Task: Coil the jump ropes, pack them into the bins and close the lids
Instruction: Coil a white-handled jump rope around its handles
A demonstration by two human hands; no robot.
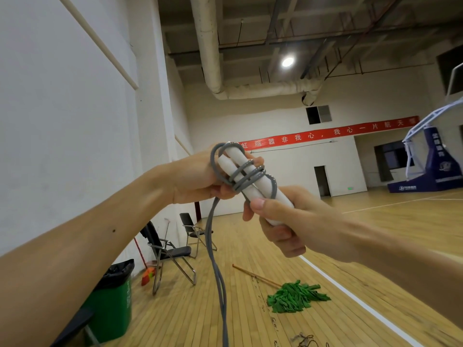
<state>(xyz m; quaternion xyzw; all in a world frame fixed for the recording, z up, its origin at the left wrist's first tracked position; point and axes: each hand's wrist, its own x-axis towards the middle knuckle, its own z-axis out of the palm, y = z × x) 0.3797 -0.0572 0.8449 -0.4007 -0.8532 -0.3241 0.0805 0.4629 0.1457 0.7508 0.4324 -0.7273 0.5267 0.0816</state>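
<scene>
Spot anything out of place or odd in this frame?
Yes: a green mop lies flat on the court floor, mid-room, unlike the broom propped at the wall. A small tangle of cord also lies loose at the bottom edge. The held jump rope looks fine.

Wood gym floor (375,234) is carrying a green mop (298,296), lying flat w/ its stick. A folding chair (172,254) & green bin (115,301) are standing at left, nr the wall.

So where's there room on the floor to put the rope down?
Bare wood for the jump rope lies past the white line, toward the blue hoop stand, and between the folding chairs and the mop. It is crowded along the wall: green bin, chairs, broom.
</scene>
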